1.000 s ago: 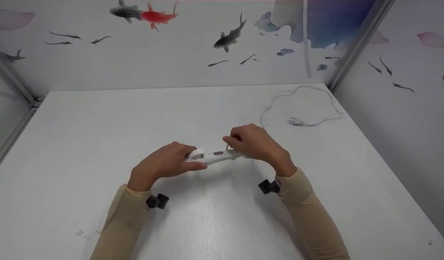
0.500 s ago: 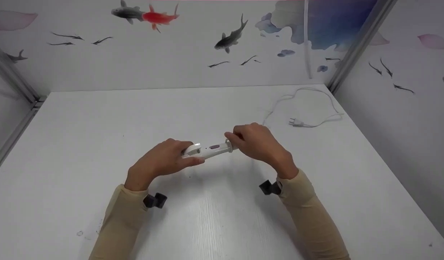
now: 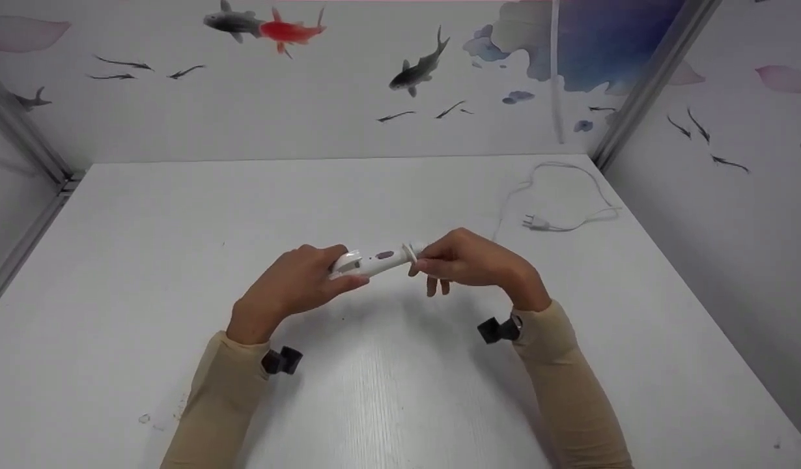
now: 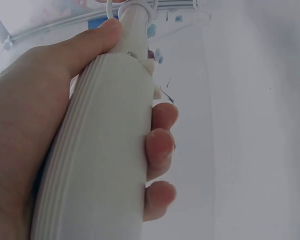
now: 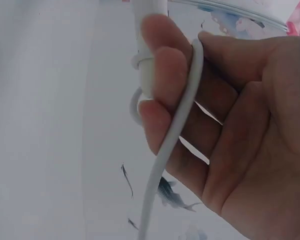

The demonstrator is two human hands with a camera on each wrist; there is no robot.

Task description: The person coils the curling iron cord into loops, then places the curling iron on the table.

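A white curling iron (image 3: 376, 264) with a purple oval switch is held in the air over the table, in the middle of the head view. My left hand (image 3: 290, 286) grips its wide, ribbed body (image 4: 100, 145), the thumb along one side and fingertips showing on the other. At the handle's end, my right hand (image 3: 482, 264) pinches the white power cord (image 5: 171, 132) between thumb and curled fingers. One turn of cord circles the handle near those fingers. In the right wrist view the held cord crosses my fingers and runs downward.
The rest of the cord curves over the white table (image 3: 211, 208) at the back right and ends in a two-pin plug (image 3: 536, 223). White panels printed with fish (image 3: 419, 68) enclose the back and right side, with metal posts (image 3: 654, 85) at the corners.
My right hand has swung from above the handle's end to its near side, bringing the cord along, and its fingers now point down. The curling iron has shifted slightly away and left.
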